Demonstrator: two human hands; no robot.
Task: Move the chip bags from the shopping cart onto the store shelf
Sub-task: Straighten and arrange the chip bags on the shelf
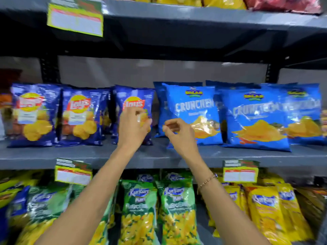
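Dark blue Lay's bags (33, 112), middle shelf, left of frame: I counted three in front.
Light blue Crunchex bags (192, 112), right: three.
Green Kurkure bags (139, 209), bottom centre: two fronts.
Price tags (75, 16): three.
Hands (132, 128): two.

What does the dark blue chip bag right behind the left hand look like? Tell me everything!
The dark blue chip bag is shiny, crinkly plastic with a red and yellow Lay's logo and pictured golden chips. It stands upright on the grey middle shelf, third in the Lay's row, beside a lighter blue Crunchex bag. The left hand covers its lower front, fingers at the bag; the blur hides whether they grip it.
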